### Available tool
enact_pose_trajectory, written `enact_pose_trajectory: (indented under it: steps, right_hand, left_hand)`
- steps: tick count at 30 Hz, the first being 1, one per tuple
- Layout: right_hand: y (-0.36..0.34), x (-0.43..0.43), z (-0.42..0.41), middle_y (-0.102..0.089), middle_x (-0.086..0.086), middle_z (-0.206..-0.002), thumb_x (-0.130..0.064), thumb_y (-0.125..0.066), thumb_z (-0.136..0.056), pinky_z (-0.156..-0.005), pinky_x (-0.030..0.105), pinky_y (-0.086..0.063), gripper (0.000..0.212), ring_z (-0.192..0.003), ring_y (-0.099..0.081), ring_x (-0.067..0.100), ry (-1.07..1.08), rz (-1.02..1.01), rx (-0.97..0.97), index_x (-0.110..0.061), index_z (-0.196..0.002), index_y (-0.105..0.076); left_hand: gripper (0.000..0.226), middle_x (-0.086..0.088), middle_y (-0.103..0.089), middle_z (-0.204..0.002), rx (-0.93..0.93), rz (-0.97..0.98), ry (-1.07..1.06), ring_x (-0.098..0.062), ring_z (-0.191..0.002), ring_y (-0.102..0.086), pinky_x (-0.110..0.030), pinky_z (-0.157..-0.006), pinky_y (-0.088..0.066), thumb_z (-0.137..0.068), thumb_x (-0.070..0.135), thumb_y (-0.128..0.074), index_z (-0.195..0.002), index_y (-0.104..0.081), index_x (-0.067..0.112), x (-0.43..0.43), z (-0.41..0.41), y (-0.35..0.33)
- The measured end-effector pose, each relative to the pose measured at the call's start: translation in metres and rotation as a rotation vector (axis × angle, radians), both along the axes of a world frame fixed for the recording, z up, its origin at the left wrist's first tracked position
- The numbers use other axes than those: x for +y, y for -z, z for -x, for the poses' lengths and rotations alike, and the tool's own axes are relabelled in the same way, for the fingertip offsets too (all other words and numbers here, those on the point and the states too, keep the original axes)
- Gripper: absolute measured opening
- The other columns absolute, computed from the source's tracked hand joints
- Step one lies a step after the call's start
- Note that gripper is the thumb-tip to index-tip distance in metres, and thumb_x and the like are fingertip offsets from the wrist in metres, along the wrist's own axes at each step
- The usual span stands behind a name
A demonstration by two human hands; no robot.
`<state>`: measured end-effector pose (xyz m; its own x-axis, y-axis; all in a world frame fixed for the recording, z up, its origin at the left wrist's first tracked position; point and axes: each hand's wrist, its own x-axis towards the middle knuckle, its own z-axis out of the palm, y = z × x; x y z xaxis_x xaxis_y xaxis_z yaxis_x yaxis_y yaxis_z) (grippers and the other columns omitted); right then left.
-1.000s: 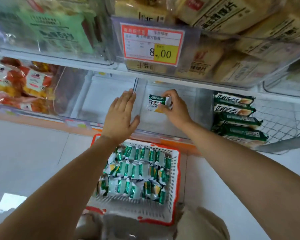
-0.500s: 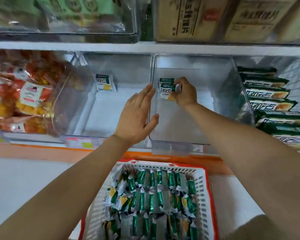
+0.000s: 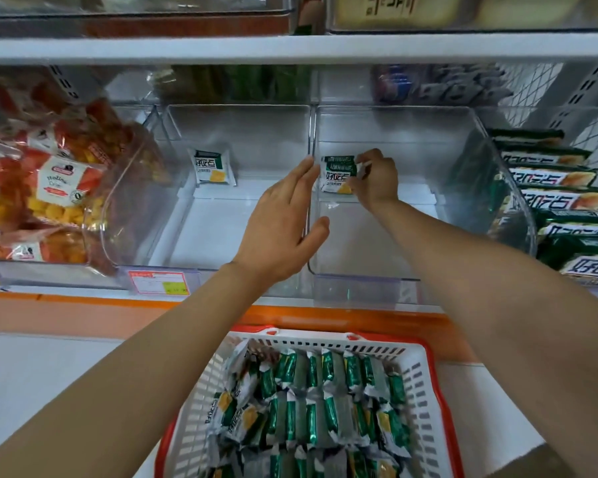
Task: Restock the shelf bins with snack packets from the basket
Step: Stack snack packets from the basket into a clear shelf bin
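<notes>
A white basket with a red rim stands on the floor below me, filled with several green and white snack packets. Two clear shelf bins sit side by side at centre. My right hand pinches one upright snack packet at the back of the right bin. My left hand lies open with straight fingers against the wall between the bins. A single snack packet stands at the back of the left bin.
A clear bin of red and yellow snack bags stands at the left. Stacked green and white packs fill the right. A price tag hangs on the orange shelf edge. Another shelf runs overhead.
The view has tilted down and come closer to the lower shelf. My right hand has carried the packet deeper, to the back of the right bin. My left hand stays on the divider.
</notes>
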<state>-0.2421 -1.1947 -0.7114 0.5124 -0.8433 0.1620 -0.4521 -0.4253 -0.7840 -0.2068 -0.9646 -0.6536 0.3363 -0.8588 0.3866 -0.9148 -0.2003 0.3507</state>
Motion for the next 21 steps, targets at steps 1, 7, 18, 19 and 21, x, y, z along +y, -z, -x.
enact_pose_trajectory:
  steps: [1, 7, 18, 19, 21]
  right_hand:
    - [0.0, 0.002, 0.0, -0.057, 0.018, -0.114, -0.002, -0.07, -0.076, -0.076, 0.028, -0.052, 0.039, -0.095, -0.061, 0.026, -0.01, -0.001, -0.009, -0.006, -0.112, -0.055]
    - [-0.004, 0.01, 0.009, -0.049, 0.017, -0.121, 0.004, -0.073, -0.073, -0.095, 0.035, -0.05, 0.054, -0.105, -0.053, 0.025, -0.021, -0.041, -0.058, -0.007, -0.116, -0.042]
    - [-0.055, 0.038, 0.044, -0.054, 0.012, -0.122, -0.011, -0.072, -0.084, -0.093, 0.026, -0.044, 0.05, -0.108, -0.056, 0.023, -0.128, -0.023, 0.011, -0.008, -0.129, -0.051]
    - [-0.059, 0.044, 0.05, -0.056, 0.009, -0.111, -0.01, -0.072, -0.084, -0.089, 0.026, -0.047, 0.043, -0.099, -0.056, 0.02, -0.144, -0.032, -0.012, -0.007, -0.124, -0.055]
    - [-0.068, 0.058, 0.063, -0.057, 0.004, -0.096, -0.01, -0.071, -0.085, -0.083, 0.025, -0.049, 0.031, -0.087, -0.056, 0.017, -0.179, -0.042, -0.052, -0.009, -0.114, -0.061]
  left_hand:
    - [0.071, -0.001, -0.018, -0.163, -0.003, 0.003, 0.002, -0.019, -0.144, -0.029, -0.026, -0.113, -0.02, -0.095, 0.047, -0.034, -0.155, -0.023, 0.012, 0.0, 0.0, 0.0]
    - [0.071, 0.0, -0.018, -0.163, -0.006, 0.004, 0.003, -0.019, -0.143, -0.031, -0.029, -0.112, -0.024, -0.094, 0.047, -0.034, -0.155, -0.024, 0.012, 0.0, 0.0, 0.001]
    - [0.06, -0.001, -0.017, -0.164, 0.009, -0.054, -0.061, -0.024, -0.143, -0.034, -0.039, -0.111, -0.033, -0.102, 0.032, -0.043, -0.155, -0.023, 0.014, 0.008, 0.015, -0.01]
    - [0.06, -0.001, -0.016, -0.164, -0.001, -0.07, -0.072, -0.025, -0.142, -0.035, -0.039, -0.111, -0.034, -0.102, 0.032, -0.044, -0.156, -0.022, 0.014, 0.01, 0.018, -0.012]
    - [0.06, -0.002, -0.016, -0.164, -0.004, -0.095, -0.086, -0.026, -0.142, -0.034, -0.039, -0.111, -0.033, -0.103, 0.031, -0.044, -0.156, -0.021, 0.015, 0.017, 0.027, -0.017]
